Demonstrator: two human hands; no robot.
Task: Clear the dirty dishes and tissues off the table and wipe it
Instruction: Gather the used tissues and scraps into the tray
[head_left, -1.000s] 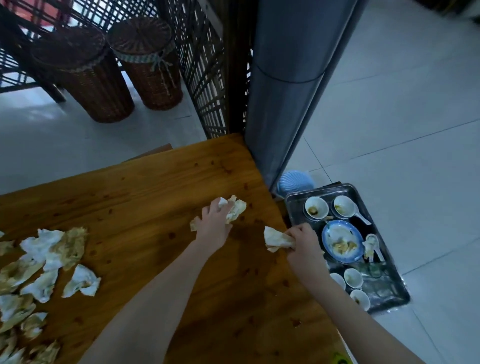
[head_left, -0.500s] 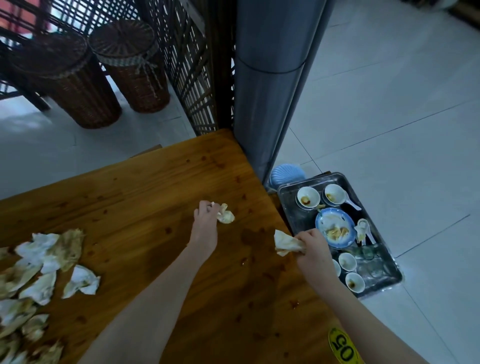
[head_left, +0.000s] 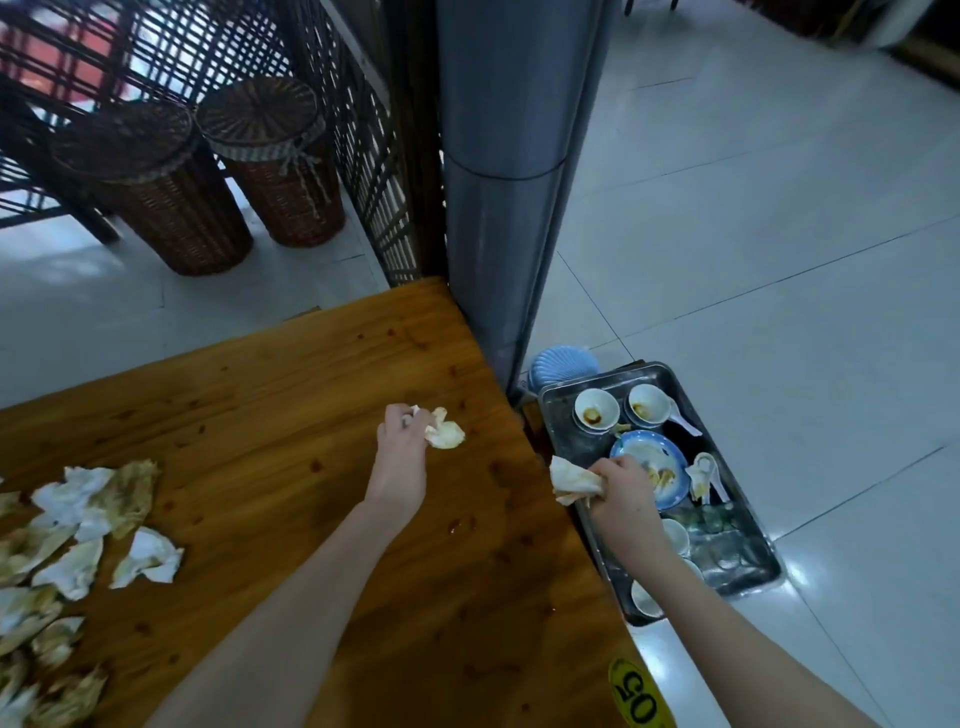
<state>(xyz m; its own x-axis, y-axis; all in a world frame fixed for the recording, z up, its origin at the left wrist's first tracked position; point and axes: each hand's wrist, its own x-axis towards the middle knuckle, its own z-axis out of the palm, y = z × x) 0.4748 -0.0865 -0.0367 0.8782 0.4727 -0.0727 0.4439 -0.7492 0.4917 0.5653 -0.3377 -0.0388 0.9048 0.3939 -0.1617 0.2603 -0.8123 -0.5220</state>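
Note:
My left hand (head_left: 401, 451) grips a crumpled, stained tissue (head_left: 444, 432) against the wooden table (head_left: 270, 395). My right hand (head_left: 621, 493) holds a second crumpled tissue (head_left: 570, 479) just past the table's right edge, over the metal tray (head_left: 737, 525). The tray sits low beside the table and carries dirty white bowls (head_left: 596, 409), a blue-rimmed plate (head_left: 655, 462) with scraps and white spoons (head_left: 702, 474). A heap of several soiled tissues (head_left: 78, 535) lies at the table's left side. Small greasy spots mark the wood between my arms.
A grey metal pillar (head_left: 498, 171) stands at the table's far right corner. Behind it is a dark lattice screen (head_left: 358, 130) with two wicker baskets (head_left: 218, 171) on the tiled floor. A blue ribbed dish (head_left: 558, 361) lies by the tray. A yellow number sticker (head_left: 639, 693) marks the table edge.
My left hand bunched its tissue tighter and slid it slightly nearer. My right hand carried its tissue rightward, from above the table edge to over the tray.

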